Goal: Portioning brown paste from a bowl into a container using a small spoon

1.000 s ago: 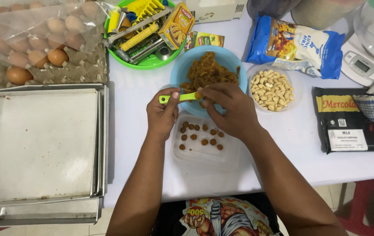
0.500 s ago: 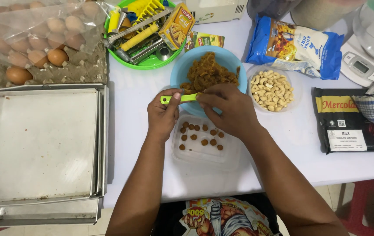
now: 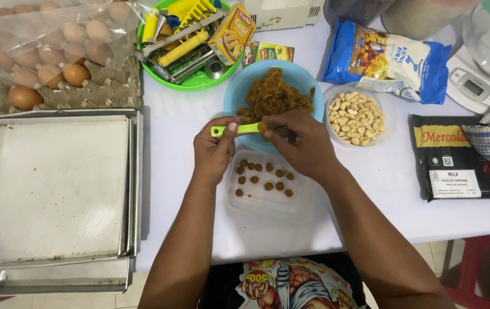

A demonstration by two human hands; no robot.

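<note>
While your left hand (image 3: 215,150) grips the green spoon (image 3: 234,129) over the blue bowl (image 3: 239,91) of brown filling (image 3: 272,96), your right hand (image 3: 299,143) fingers pinch, seemingly, filling at its tip, above the clear tray (image 3: 268,197).

Both forearms are bare from elbow to wrist; no sleeves reach into view. The left hand (image 3: 213,153) and the right hand (image 3: 302,146) wear no gloves, rings, watch or bracelets that can be seen. The fingernails are short and unpainted. At the bottom edge a dark shirt (image 3: 291,283) shows between the arms, printed with a bright cartoon-style graphic of a muscular figure in red, orange and yellow, with white and yellow lettering around it.
</note>
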